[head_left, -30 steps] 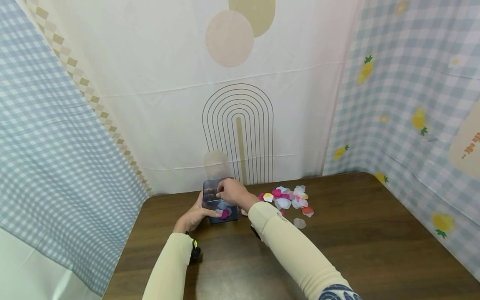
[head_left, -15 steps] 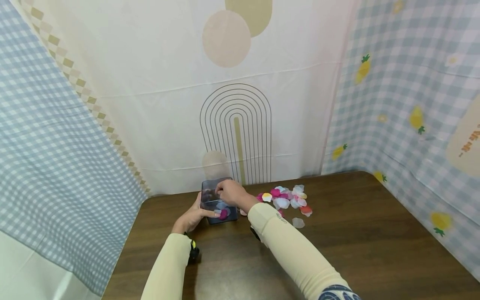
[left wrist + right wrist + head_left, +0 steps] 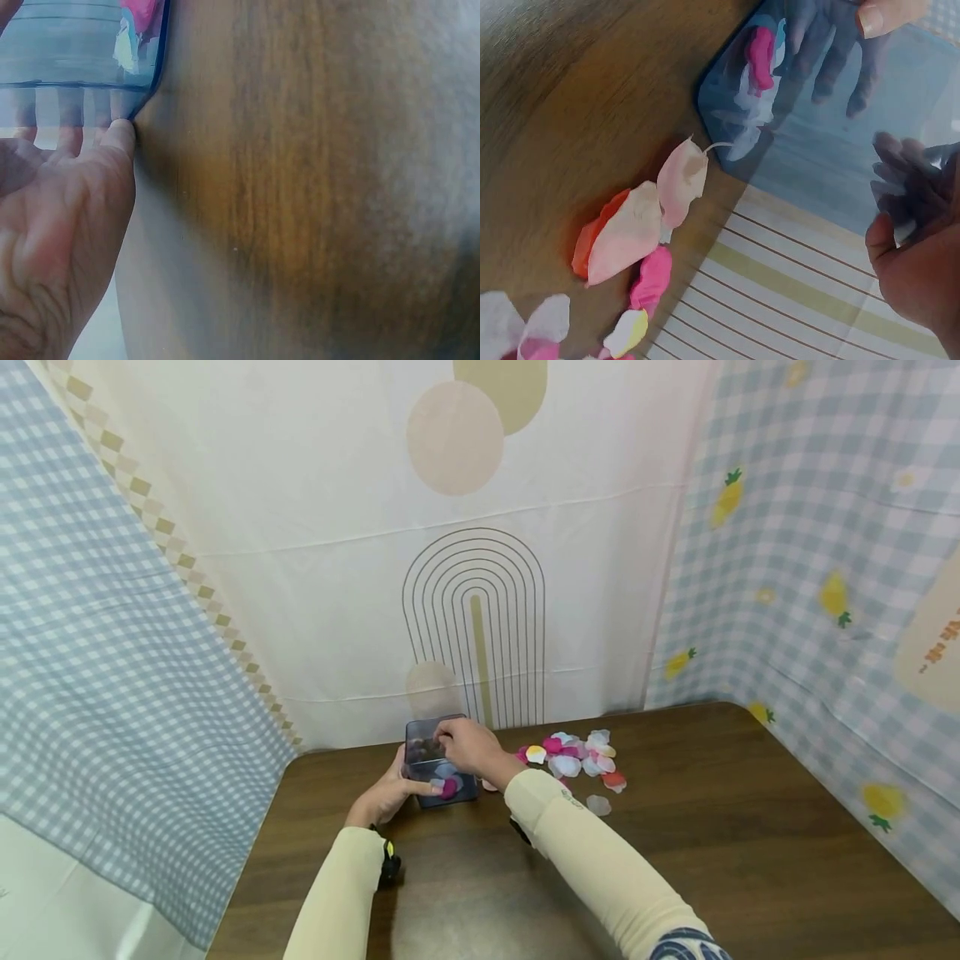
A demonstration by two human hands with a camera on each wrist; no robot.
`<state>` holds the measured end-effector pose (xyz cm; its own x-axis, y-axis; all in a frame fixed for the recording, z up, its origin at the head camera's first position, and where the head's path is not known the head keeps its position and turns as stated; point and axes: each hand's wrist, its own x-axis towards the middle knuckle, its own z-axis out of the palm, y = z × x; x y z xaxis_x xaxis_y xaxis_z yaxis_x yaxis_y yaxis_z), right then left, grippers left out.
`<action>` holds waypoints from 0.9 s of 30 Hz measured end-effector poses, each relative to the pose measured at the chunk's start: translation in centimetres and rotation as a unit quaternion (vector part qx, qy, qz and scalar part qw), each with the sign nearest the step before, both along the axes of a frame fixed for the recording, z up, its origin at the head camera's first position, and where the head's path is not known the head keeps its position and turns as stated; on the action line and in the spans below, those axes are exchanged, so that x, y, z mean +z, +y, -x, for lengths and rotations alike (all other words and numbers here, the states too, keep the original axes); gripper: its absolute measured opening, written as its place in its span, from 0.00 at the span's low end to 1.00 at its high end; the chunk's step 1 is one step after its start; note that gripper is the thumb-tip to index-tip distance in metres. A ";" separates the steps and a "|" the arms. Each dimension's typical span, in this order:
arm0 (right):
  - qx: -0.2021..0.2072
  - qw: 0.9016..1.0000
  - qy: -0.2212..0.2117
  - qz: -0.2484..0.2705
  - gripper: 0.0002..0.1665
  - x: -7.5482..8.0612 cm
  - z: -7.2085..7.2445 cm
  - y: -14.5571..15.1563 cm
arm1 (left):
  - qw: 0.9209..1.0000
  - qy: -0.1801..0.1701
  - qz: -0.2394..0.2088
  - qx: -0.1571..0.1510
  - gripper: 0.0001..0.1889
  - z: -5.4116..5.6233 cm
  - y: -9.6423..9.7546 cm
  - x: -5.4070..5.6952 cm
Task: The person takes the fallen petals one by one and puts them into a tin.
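My left hand [image 3: 386, 793] grips a clear bluish plastic box [image 3: 468, 792] by its left side, thumb on the near wall. Its fingers show through the plastic in the left wrist view. A magenta petal [image 3: 448, 789] and pale bluish petals show through the near wall, low in the box. My right hand [image 3: 474, 747] reaches over the box's far right side with fingers bent down into the opening. In the right wrist view the right fingers show dimly behind the clear wall [image 3: 802, 161], and I cannot tell whether a petal is between them.
Artificial petals in pink, white, yellow and red lie in a loose pile [image 3: 566, 767] right of the box. A single pale petal [image 3: 598, 806] lies nearer. The brown wooden table [image 3: 712, 827] meets a printed cloth [image 3: 360, 610] close behind the box.
The right forearm has shifted slightly to the right, its hand still over the box opening. The left hand keeps its grip and the box has stayed in place.
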<state>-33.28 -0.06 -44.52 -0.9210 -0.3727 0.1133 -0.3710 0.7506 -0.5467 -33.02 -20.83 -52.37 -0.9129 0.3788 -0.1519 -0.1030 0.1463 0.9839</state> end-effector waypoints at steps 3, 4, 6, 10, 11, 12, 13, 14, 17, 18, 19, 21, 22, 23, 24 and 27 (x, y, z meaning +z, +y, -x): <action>0.024 0.999 0.024 0.000 0.16 0.4 -0.5 1.2 | 1.000 -0.003 0.002 0.002 0.59 -0.1 0.1 0.1; 0.031 0.999 0.033 0.002 0.15 0.5 -0.7 1.8 | 1.000 -0.003 0.001 0.002 0.59 -0.2 0.1 0.1; 0.041 0.998 0.053 0.008 0.15 0.8 -0.9 3.1 | 1.000 -0.001 -0.001 0.003 0.58 -0.2 0.1 0.0; 0.038 0.995 0.086 0.020 0.14 0.9 -1.1 6.1 | 1.000 0.001 -0.004 0.009 0.59 -0.2 0.1 0.0; 0.036 0.995 0.092 0.018 0.14 0.8 -1.1 6.9 | 1.000 0.000 -0.004 0.010 0.59 -0.2 0.1 0.0; 0.033 0.995 0.093 0.016 0.14 0.7 -1.2 7.7 | 1.000 0.000 -0.004 0.010 0.59 -0.2 0.1 0.0; 0.027 0.995 0.093 0.012 0.13 0.5 -1.3 8.6 | 1.000 -0.002 -0.003 0.011 0.59 -0.2 0.1 0.0; 0.021 0.996 0.092 0.006 0.13 0.2 -1.3 9.5 | 1.000 -0.003 -0.001 0.011 0.60 -0.2 0.0 0.0; 0.003 0.997 0.077 -0.009 0.14 -1.1 -1.6 11.9 | 1.000 -0.008 -0.003 0.014 0.61 -0.1 -0.1 -0.1; -0.005 0.997 0.070 -0.013 0.14 -1.5 -1.7 12.6 | 1.000 -0.009 -0.002 0.014 0.61 -0.1 -0.2 -0.1; -0.011 0.998 0.064 -0.018 0.14 -2.0 -1.7 13.3 | 1.000 -0.010 0.000 0.014 0.61 -0.1 -0.2 -0.1; -0.023 0.998 0.051 -0.026 0.14 -2.8 -1.9 14.5 | 1.000 -0.013 0.003 0.012 0.62 -0.1 -0.2 -0.2; -0.028 0.998 0.045 -0.028 0.15 -3.2 -1.9 15.0 | 1.000 -0.013 0.005 0.009 0.62 -0.1 -0.2 -0.2; -0.032 0.998 0.041 -0.031 0.15 -3.4 -2.0 15.4 | 1.000 -0.013 0.005 0.008 0.62 -0.1 -0.2 -0.2; -0.034 0.998 0.038 -0.031 0.15 -3.5 -2.0 15.8 | 1.000 -0.012 0.005 0.007 0.62 -0.1 -0.2 -0.1; -0.037 0.998 0.032 -0.032 0.16 -3.7 -2.2 16.3 | 1.000 -0.011 0.003 0.004 0.61 0.0 -0.1 -0.1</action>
<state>-31.11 16.28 -48.20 -0.9378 -0.3129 0.1507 -0.3463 0.8094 -0.4743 -32.98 -20.93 -52.49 -0.9124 0.3706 -0.1739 -0.1258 0.1504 0.9806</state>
